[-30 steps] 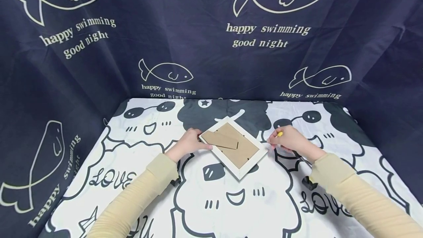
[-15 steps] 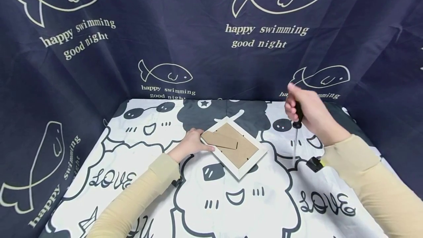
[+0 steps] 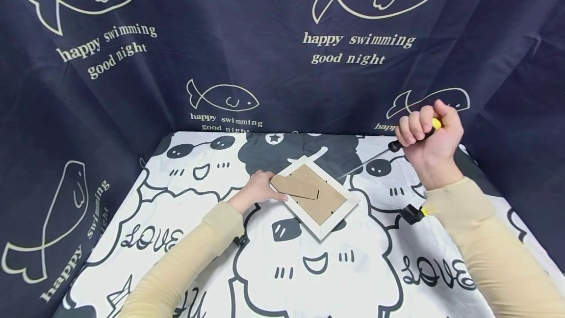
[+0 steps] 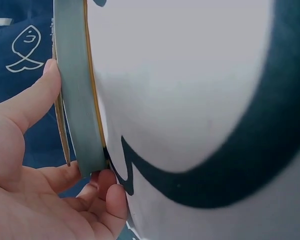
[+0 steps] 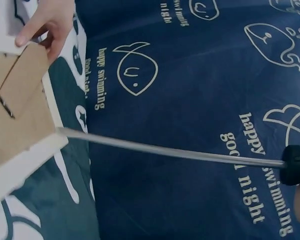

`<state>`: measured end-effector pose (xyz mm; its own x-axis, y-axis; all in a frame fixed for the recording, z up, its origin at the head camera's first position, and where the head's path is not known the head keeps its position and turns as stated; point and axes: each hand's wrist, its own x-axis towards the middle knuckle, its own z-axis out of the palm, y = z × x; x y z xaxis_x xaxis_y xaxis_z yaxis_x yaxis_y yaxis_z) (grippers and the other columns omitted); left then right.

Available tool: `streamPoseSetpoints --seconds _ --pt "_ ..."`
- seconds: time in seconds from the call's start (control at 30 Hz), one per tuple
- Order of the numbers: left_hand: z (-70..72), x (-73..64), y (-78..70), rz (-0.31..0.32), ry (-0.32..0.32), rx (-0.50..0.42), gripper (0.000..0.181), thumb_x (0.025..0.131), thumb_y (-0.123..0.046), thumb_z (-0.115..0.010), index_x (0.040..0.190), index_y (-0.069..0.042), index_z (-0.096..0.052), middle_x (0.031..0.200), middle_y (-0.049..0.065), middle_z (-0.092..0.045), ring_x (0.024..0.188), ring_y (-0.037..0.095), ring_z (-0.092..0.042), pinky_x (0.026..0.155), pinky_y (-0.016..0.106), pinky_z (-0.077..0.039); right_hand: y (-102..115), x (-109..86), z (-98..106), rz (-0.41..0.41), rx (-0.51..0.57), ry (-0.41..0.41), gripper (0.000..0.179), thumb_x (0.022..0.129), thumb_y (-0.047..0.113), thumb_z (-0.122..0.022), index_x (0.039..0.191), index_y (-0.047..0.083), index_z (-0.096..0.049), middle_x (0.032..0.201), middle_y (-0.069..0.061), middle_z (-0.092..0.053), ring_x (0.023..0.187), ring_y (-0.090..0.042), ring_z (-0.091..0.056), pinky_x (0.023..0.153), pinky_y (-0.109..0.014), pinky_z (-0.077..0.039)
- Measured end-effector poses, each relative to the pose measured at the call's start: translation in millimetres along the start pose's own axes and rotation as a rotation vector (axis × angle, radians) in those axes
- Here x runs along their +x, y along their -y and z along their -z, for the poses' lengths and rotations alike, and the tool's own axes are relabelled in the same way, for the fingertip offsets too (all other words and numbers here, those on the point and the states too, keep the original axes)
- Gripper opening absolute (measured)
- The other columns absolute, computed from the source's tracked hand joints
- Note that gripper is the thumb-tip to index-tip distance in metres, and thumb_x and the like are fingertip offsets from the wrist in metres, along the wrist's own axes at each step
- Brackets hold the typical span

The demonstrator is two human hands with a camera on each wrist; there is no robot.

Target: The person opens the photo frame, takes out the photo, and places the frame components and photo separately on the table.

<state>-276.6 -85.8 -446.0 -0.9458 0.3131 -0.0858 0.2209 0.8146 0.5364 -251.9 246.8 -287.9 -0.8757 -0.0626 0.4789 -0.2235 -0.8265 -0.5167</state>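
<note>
A white picture frame [image 3: 326, 228] lies face down on the cloth, its brown backing board and folded stand [image 3: 296, 186] upward. My left hand [image 3: 256, 193] grips its left corner; in the left wrist view the thumb [image 4: 52, 75] presses the back and the fingers curl under the edge. Raised at the right, my right hand [image 3: 430, 144] holds a screwdriver [image 3: 394, 146] with a black and yellow handle. Its long metal shaft [image 5: 180, 154] slants down left toward the frame. Whether the tip touches the frame, I cannot tell.
A black-and-white cartoon cloth [image 3: 318, 288] covers the table. Dark blue curtains [image 3: 273, 23] with fish prints stand behind and at both sides. Small black devices [image 3: 411, 214] are strapped at both wrists.
My right hand has left the frame's right corner, rising to the right. The screwdriver has swung from pointing down to pointing left at the frame. Left hand and frame stay put.
</note>
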Motion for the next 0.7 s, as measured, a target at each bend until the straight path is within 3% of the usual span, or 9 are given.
streamPoseSetpoints --seconds 0.23,0.53,0.7 --pt "1.1 2.0 -1.0 0.015 0.013 0.022 0.074 0.065 -0.045 -0.084 0.115 0.004 -0.060 0.105 0.015 -0.062 0.103 0.031 -0.051 0.096 0.043 -0.037 -6 -3.4 13 0.044 0.309 -0.132 0.049 0.095 0.023 -0.025 0.051 0.002 -0.031 0.040 -0.010 -0.033 0.036 -0.024 -0.026 0.038 -0.029 -0.014" --pt "2.8 1.9 -2.4 0.027 0.028 0.035 0.076 0.065 -0.046 -0.083 0.118 0.004 -0.058 0.107 0.015 -0.061 0.105 0.032 -0.051 0.096 0.043 -0.038 -27 -9.4 36 0.110 0.398 -0.328 0.044 0.092 0.019 -0.037 0.051 0.004 -0.033 0.040 -0.008 -0.033 0.036 -0.021 -0.027 0.038 -0.028 -0.018" --pt "3.9 0.7 -3.7 0.026 0.028 0.034 0.075 0.065 -0.045 -0.083 0.118 0.003 -0.059 0.107 0.015 -0.061 0.106 0.033 -0.051 0.096 0.043 -0.038 -40 -14.5 48 0.113 0.442 -0.408 0.045 0.092 0.021 -0.036 0.050 0.005 -0.033 0.040 -0.006 -0.032 0.036 -0.019 -0.026 0.038 -0.027 -0.018"
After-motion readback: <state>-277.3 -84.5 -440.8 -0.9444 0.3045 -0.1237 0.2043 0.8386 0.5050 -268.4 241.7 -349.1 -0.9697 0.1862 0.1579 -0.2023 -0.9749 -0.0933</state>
